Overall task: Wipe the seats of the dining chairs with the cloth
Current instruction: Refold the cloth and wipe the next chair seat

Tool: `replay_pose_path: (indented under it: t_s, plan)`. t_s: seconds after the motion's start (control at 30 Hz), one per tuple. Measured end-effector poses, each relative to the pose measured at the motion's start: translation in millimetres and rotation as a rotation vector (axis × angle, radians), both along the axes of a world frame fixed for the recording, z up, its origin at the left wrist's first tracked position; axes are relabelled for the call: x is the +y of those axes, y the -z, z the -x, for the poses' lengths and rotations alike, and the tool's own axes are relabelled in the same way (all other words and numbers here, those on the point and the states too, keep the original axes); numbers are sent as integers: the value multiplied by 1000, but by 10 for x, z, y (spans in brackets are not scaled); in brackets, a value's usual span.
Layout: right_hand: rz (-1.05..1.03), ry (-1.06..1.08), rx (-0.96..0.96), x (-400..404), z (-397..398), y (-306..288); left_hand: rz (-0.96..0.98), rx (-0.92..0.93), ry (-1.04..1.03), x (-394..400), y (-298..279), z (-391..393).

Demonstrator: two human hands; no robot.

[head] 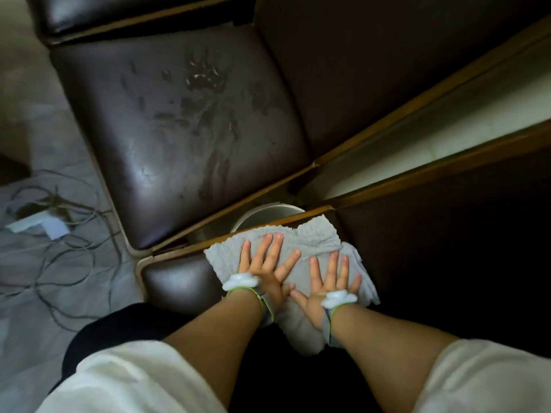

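A pale grey cloth [316, 242] lies spread on the dark brown leather seat of the nearest dining chair [176, 278]. My left hand [267, 265] and my right hand [331, 278] both press flat on the cloth, fingers straight and spread, thumbs almost touching. A second chair's seat [167, 135] lies beyond, with wet smear marks across its leather. Its upholstered back [372, 70] rises to the right of that seat.
A metal pot or bucket rim [265, 211] shows in the gap between the two chairs. Tangled cables and a white power strip [44, 225] lie on the tiled floor at left. A third chair's seat [134, 10] is at the top.
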State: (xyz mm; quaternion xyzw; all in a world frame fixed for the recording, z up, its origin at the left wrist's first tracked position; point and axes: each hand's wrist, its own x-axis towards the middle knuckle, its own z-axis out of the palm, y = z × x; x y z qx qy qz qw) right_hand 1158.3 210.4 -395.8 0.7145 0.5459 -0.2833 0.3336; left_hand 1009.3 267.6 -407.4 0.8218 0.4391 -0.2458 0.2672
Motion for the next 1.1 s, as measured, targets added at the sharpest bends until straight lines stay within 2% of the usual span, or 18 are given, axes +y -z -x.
replay_pose_path:
  t_s: [0.17,0.27,0.33,0.37,0.43,0.5,0.6,0.67,0.73,0.8,0.87,0.97,1.03,1.1]
  plan:
    - [-152,16,58,-103,-6,26,-109,18,-18,-66,-44,5]
    - [-301,-12,115,-211,-8,-27,-203,-208,-106,-55,-133,95]
    - [-384,30,169,-184,-2,-142,-233,-435,-264,52,-234,202]
    - [-457,27,215,-145,-6,-245,-286,-455,-362,65,-276,288]
    - [-625,34,345,88,-12,-400,-319,-317,-553,155,-286,438]
    - [-682,-26,418,374,26,-526,-286,-157,-670,58,-356,526]
    - [-463,-5,335,789,23,-510,-237,-35,-660,-14,-335,452]
    - [-401,-55,295,955,75,-540,-254,-18,-688,-13,-376,460]
    - [-479,-49,340,1057,142,-570,-291,4,-689,0,-414,510]
    - [-613,6,431,1183,241,-598,-319,36,-727,26,-487,646]
    - [-707,117,547,1300,329,-638,-289,-63,-866,75,-522,840]
    - [-668,271,779,1532,598,-683,-242,-157,-1014,193,-641,1302]
    - [-643,305,860,1677,788,-679,-279,-172,-1033,302,-698,1572]
    - [-596,443,984,1822,959,-649,-335,-179,-1074,460,-709,1769]
